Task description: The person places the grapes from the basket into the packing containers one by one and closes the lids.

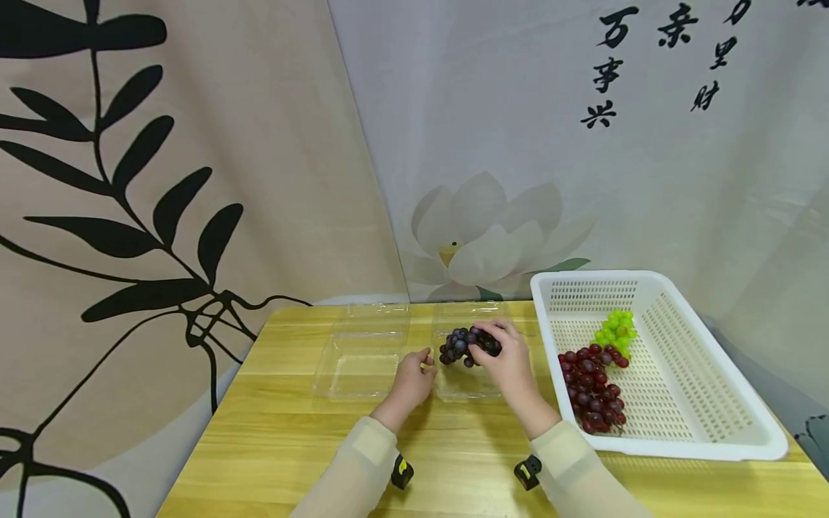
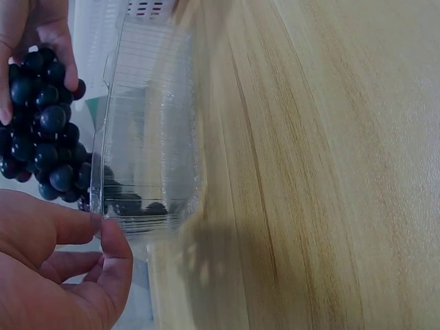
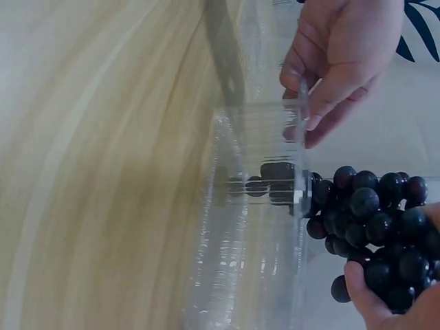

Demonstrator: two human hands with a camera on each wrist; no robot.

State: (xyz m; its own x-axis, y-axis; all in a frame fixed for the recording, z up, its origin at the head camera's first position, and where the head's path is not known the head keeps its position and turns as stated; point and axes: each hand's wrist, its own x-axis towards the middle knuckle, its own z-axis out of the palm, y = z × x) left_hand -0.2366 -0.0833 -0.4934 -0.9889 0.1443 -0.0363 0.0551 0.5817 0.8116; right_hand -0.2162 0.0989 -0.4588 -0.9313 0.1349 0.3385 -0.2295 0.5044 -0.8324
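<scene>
A bunch of dark grapes [image 1: 458,345] hangs from my right hand [image 1: 508,357], whose thumb and fingers grip it from the right side. The bunch is over a clear plastic box [image 1: 469,388], and its lower grapes reach down past the rim, as the right wrist view shows. My left hand [image 1: 412,378] pinches the left rim of that box between thumb and fingers, plain in the left wrist view. Open lids stand at the back of the boxes. Part of the bunch [image 2: 48,124] shows through the box wall [image 2: 148,117].
A second clear plastic box [image 1: 359,374] stands on the wooden table [image 1: 259,446] to the left. At the right is a white perforated basket [image 1: 673,424] with red grapes [image 1: 591,388] and green grapes [image 1: 615,331] in it. A printed curtain [image 1: 291,144] hangs behind the table.
</scene>
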